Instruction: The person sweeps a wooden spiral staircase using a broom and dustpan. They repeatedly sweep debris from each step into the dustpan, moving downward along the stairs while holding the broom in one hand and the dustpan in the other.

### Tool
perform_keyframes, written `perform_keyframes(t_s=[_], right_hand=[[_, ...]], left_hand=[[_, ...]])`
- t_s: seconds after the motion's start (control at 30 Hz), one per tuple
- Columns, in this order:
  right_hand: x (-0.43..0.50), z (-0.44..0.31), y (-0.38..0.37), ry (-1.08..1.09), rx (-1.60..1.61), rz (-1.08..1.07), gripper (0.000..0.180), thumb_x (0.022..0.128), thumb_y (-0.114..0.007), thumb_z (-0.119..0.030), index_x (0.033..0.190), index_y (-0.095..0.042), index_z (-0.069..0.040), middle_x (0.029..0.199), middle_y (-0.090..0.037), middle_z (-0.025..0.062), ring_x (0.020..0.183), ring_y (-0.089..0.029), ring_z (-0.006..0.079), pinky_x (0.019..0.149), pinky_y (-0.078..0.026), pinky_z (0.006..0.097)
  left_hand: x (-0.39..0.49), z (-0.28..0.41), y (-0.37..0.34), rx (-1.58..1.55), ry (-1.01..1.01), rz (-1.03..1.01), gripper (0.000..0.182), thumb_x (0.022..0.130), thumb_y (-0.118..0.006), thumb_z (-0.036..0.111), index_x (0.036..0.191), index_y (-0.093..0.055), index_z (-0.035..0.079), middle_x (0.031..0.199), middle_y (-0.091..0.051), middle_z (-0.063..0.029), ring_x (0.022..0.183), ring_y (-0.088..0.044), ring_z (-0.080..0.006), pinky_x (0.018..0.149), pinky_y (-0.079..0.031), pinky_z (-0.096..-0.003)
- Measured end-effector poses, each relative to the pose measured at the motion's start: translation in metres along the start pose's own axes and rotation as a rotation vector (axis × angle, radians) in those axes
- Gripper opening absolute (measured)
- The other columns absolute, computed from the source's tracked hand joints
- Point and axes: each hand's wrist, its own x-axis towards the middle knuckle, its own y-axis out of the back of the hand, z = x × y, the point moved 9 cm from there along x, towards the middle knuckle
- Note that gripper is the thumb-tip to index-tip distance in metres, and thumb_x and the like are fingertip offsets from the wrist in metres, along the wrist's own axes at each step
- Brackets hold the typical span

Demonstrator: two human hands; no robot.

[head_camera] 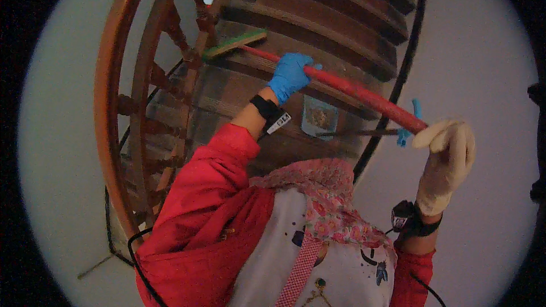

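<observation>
My left hand (291,76), in a blue glove, grips the red handle (358,89) of a broom partway along. The upper end of that handle is held by my right hand (445,143), which wears a cream glove. At the handle's far end the broom head (234,45), green with pale bristles, lies on a stair tread close to the balusters. A light blue dustpan (320,117) with brownish debris in it rests on a lower step. Its dark stick runs right to a blue handle (403,136) near my right hand.
Worn wooden stairs (315,8) rise ahead and curve down at the left. A wooden banister (106,94) with turned balusters borders them on the left. A pale wall (473,51) with a dark skirting strip (409,59) stands on the right.
</observation>
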Motion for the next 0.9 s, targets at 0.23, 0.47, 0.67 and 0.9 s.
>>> perform_keyframes(t_s=[0.23,0.47,0.67,0.9], right_hand=[[0.015,-0.012,-0.024,0.016,0.019,-0.271,0.027,0.094,-0.042,-0.012,0.069,-0.045,-0.004,0.065,-0.052,0.0067,0.056,-0.047,0.0115,0.053,-0.031,0.0258],[0.029,-0.025,-0.042,-0.06,0.027,-0.508,0.028,0.093,-0.044,-0.009,0.069,-0.055,0.001,0.076,-0.067,0.0128,0.067,-0.059,0.0133,0.062,-0.046,0.0251],[0.046,-0.014,-0.054,-0.13,-0.017,-0.544,0.03,0.094,-0.043,-0.012,0.069,-0.055,0.001,0.07,-0.064,0.0104,0.06,-0.057,0.0136,0.058,-0.044,0.0247],[0.098,-0.093,-0.024,-0.006,0.033,-0.365,0.019,0.093,-0.046,-0.012,0.082,-0.057,-0.001,0.069,-0.051,0.0062,0.056,-0.055,0.0165,0.048,-0.041,0.0246]], left_hand=[[-0.002,0.0,0.004,0.008,-0.006,0.051,0.034,0.08,-0.066,0.036,0.062,-0.058,0.009,0.064,-0.059,-0.0149,0.064,-0.056,-0.036,0.059,-0.044,-0.0442],[-0.011,-0.012,0.008,-0.038,0.039,-0.023,0.032,0.08,-0.065,0.036,0.067,-0.062,0.007,0.07,-0.06,-0.018,0.067,-0.057,-0.0371,0.06,-0.044,-0.0443],[-0.023,-0.012,0.003,-0.011,0.202,-0.133,0.029,0.078,-0.067,0.033,0.07,-0.062,0.006,0.073,-0.061,-0.0187,0.069,-0.058,-0.0371,0.06,-0.044,-0.0441],[-0.004,0.066,0.05,-0.165,0.184,-0.073,0.015,0.078,-0.062,0.025,0.075,-0.066,0.011,0.075,-0.063,-0.0152,0.076,-0.06,-0.0372,0.066,-0.047,-0.0454]])
